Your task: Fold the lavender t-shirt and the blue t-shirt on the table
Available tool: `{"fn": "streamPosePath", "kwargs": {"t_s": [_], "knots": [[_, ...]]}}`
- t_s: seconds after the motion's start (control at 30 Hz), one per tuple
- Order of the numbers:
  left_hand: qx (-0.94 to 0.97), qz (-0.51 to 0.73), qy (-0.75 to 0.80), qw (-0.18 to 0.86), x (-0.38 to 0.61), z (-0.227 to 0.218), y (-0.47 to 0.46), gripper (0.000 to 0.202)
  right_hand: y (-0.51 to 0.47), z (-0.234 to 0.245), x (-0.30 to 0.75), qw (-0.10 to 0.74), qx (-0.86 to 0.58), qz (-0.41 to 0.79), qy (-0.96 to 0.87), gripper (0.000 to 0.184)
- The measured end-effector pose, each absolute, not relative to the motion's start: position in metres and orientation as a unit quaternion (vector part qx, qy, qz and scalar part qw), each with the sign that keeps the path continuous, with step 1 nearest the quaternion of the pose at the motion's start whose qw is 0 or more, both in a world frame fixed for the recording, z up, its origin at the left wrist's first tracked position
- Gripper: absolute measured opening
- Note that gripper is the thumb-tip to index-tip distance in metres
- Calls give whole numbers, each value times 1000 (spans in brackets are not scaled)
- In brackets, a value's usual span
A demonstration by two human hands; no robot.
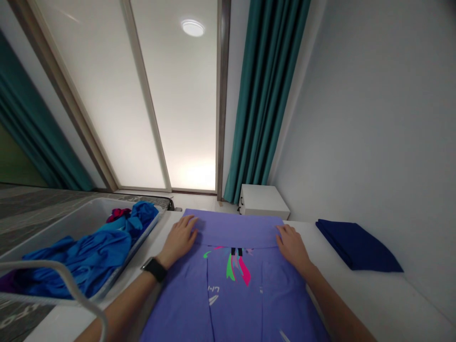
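Observation:
A purple garment (235, 304) with a green, pink and white print lies spread out lengthwise in front of me on a white table. Its far end forms a straight band that is folded over and covers part of the print. My left hand (180, 237) rests on the left side of this band, fingers apart and palm down. A dark watch sits on that wrist. At the band's right edge my right hand (292, 244) touches the cloth, also with loose, spread fingers. Neither hand grips anything that I can see.
A white tub (96, 206) of blue and red clothes stands at the left, its handle (60, 266) curving near my left forearm. A folded navy cloth (356, 247) lies on the white table (377, 304) at the right. Beyond are a small white cabinet (263, 199) and teal curtains (269, 95).

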State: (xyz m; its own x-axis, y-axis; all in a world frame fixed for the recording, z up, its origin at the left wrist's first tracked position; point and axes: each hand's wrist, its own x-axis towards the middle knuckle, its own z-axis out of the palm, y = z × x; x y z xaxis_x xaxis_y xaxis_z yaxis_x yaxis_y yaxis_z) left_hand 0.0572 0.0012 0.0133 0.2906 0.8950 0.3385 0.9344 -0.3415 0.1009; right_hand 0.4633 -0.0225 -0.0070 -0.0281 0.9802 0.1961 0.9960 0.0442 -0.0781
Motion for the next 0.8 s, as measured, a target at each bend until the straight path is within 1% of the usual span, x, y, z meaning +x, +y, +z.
{"fn": "streamPosePath", "kwargs": {"t_s": [0.13,0.3,0.5,0.8], "knots": [[-854,-149,-496,37,126,10,9,48,-8,5,395,104,-648,-9,-754,51],[-863,-128,-488,15,179,-1,27,48,17,-2,340,102,-642,23,-760,54],[-850,-119,-514,4,182,-15,31,50,24,-17,335,85,-661,63,-743,61],[-846,-122,-520,-6,179,-12,29,50,21,-9,336,80,-657,69,-746,61]]}}
